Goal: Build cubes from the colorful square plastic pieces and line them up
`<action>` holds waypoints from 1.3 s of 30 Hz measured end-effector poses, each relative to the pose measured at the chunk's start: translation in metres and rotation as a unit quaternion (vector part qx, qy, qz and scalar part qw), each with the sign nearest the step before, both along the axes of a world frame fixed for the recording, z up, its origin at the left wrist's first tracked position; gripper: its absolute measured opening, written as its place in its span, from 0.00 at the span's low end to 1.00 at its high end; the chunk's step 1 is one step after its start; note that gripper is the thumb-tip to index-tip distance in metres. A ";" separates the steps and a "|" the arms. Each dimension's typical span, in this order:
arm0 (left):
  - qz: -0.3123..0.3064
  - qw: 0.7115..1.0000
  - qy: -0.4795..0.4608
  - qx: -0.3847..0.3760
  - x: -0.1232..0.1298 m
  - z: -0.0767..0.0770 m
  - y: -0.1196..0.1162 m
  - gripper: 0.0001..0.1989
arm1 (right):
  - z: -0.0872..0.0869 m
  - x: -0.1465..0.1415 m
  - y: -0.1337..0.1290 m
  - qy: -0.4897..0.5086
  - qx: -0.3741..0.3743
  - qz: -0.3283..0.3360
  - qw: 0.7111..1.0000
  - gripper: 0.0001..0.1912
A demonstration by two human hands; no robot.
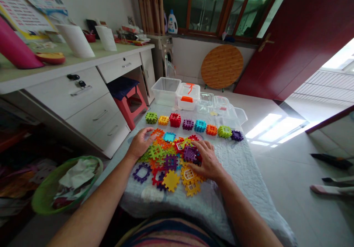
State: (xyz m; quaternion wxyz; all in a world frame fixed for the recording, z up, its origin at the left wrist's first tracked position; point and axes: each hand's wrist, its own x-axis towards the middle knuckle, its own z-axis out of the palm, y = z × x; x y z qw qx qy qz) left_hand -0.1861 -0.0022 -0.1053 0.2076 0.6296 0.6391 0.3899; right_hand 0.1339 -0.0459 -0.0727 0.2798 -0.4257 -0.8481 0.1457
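A heap of flat plastic interlocking tiles with notched edges lies on the cloth-covered table between my hands. My left hand [141, 143] rests at the heap's left edge, thumb and fingers apart, close to an orange tile [157, 133]. On the other side, my right hand [208, 160] spreads over the heap, its thumb and fingers around a purple tile [189, 153] without visibly gripping it. Nearer me lie a solid yellow tile [171, 181] and a dark purple frame tile [142, 173]. Behind the heap, assembled cubes stand in a row, among them a red cube [175, 120] and a blue cube [200, 125].
Along the table's far end stand a clear plastic bin [166, 91], a lidded box with orange clips [188, 96] and smaller clear containers [205, 102]. On the left are a white desk [88, 92], a pink stool [132, 107] and a green waste basket [41, 199].
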 end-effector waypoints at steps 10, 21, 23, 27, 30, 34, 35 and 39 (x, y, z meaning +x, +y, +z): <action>-0.018 1.000 -0.006 -0.004 -0.002 -0.002 -0.002 0.23 | -0.004 -0.001 0.002 0.006 -0.001 0.012 1.000 0.33; -0.018 0.999 -0.027 -0.002 -0.004 -0.009 0.001 0.24 | 0.000 -0.004 0.001 -0.005 -0.023 0.019 1.000 0.34; -0.021 0.999 -0.030 0.000 -0.005 -0.011 0.001 0.24 | 0.001 -0.004 0.000 -0.008 -0.023 0.016 1.000 0.34; -0.021 0.999 -0.029 0.002 -0.005 -0.011 0.001 0.24 | 0.002 -0.004 0.000 -0.017 -0.015 0.000 1.000 0.33; -0.017 0.999 -0.030 0.003 -0.004 -0.009 0.001 0.24 | 0.003 -0.004 0.001 -0.033 -0.019 -0.008 0.999 0.30; -0.017 0.999 -0.039 0.006 -0.002 -0.005 0.000 0.24 | 0.005 -0.005 0.002 -0.051 -0.027 -0.011 0.998 0.25; -0.018 0.999 -0.040 0.006 -0.002 -0.005 0.000 0.24 | 0.005 -0.005 0.003 -0.052 -0.028 -0.012 0.998 0.24; -0.019 0.999 -0.037 0.003 -0.004 -0.008 0.001 0.25 | 0.006 -0.001 0.006 -0.043 -0.031 -0.024 0.998 0.23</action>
